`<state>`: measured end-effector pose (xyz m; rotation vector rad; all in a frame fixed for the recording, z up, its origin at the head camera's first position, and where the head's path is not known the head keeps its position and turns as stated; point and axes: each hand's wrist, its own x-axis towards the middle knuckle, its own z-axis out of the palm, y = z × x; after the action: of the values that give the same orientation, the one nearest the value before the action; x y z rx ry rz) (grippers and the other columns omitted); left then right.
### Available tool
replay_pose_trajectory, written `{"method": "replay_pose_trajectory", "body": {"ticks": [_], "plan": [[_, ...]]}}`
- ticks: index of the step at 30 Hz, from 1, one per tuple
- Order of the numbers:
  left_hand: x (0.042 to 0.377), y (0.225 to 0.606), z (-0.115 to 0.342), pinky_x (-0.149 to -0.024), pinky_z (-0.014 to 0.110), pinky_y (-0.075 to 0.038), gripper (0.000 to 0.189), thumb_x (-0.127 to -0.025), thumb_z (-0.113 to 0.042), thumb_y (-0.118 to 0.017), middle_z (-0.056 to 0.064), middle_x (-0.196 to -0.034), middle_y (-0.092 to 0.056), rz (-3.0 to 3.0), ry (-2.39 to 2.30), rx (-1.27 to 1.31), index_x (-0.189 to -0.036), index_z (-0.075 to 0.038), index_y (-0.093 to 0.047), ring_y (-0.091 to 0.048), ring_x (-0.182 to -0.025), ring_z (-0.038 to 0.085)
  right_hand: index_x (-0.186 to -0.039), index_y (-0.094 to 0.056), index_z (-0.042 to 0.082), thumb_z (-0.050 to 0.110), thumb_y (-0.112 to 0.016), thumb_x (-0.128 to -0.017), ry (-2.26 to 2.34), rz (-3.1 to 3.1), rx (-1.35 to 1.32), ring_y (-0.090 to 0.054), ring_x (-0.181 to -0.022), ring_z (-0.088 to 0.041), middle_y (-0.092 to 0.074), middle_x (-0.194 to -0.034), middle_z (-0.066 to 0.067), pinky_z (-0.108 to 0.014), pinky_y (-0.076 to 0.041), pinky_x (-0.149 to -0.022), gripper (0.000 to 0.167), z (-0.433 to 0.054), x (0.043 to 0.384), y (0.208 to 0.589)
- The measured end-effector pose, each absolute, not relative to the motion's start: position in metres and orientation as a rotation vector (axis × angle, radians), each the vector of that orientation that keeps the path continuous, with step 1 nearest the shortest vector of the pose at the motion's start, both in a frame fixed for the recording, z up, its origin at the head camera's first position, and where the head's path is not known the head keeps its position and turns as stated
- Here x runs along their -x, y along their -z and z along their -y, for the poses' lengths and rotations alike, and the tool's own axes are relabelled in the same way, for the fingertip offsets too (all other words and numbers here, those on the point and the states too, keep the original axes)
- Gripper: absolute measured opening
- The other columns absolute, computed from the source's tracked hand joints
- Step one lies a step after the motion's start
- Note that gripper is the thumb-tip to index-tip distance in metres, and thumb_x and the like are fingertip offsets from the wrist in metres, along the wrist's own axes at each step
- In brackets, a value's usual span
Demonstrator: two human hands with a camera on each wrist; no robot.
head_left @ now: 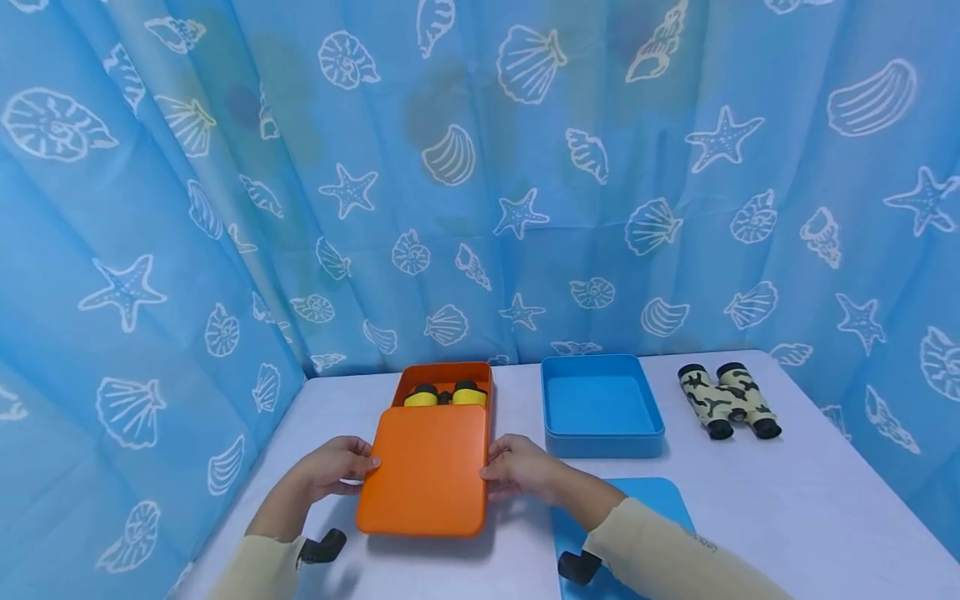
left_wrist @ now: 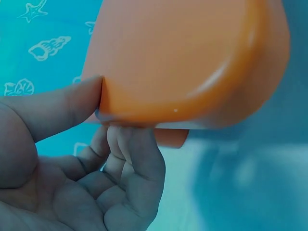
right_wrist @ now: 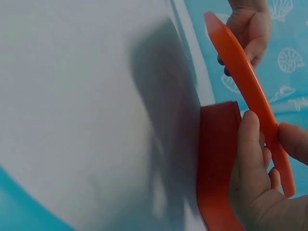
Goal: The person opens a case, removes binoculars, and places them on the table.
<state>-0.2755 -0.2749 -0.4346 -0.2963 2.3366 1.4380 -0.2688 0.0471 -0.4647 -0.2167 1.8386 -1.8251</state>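
Note:
An orange lid [head_left: 426,471] is held tilted between both hands, over the near part of an orange box [head_left: 480,373]. My left hand [head_left: 335,468] pinches its left edge, thumb on top and fingers curled beneath, as the left wrist view also shows on the lid [left_wrist: 168,57]. On the opposite edge my right hand [head_left: 521,468] grips with thumb and fingers; in the right wrist view the lid [right_wrist: 245,72] slants above the box wall [right_wrist: 216,154]. Yellow and black binoculars [head_left: 445,395] lie in the box, their near part hidden by the lid.
A blue box [head_left: 600,448] without a lid stands right of the orange one. Camouflage binoculars [head_left: 727,400] lie farther right. Under my right forearm is a flat blue lid [head_left: 652,496]. A blue shell-patterned curtain [head_left: 480,208] encloses the white table [head_left: 817,500].

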Motion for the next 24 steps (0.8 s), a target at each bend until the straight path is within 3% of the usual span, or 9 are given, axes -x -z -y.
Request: {"method": "replay_pose_trajectory", "body": {"ticks": [12, 24], "plan": [[0.246, 0.443, 0.281, -0.079, 0.048, -0.056, 0.022, -0.094, -0.014, -0.066, 0.014, -0.091, -0.057, -2.321, -1.408, 0.328, -0.105, 0.002, -0.056, -0.057, -0.084, 0.027, -0.109, -0.049, -0.002, -0.003, -0.065, -0.088, 1.749, -1.793, 0.192, -0.067, -0.081, -0.024, -0.062, -0.094, -0.017, -0.039, -0.058, -0.073, 0.027, -0.044, 0.240, 0.476], [0.234, 0.463, 0.285, -0.078, 0.049, -0.056, 0.019, -0.095, -0.016, -0.064, 0.012, -0.088, -0.057, -2.246, -1.346, 0.319, -0.101, 0.001, -0.057, -0.057, -0.083, 0.026, -0.102, -0.053, 0.000, 0.001, -0.068, -0.087, 1.613, -1.859, 0.171, -0.067, -0.071, -0.022, -0.068, -0.087, -0.015, -0.034, -0.059, -0.066, 0.021, -0.044, 0.234, 0.485]]}}
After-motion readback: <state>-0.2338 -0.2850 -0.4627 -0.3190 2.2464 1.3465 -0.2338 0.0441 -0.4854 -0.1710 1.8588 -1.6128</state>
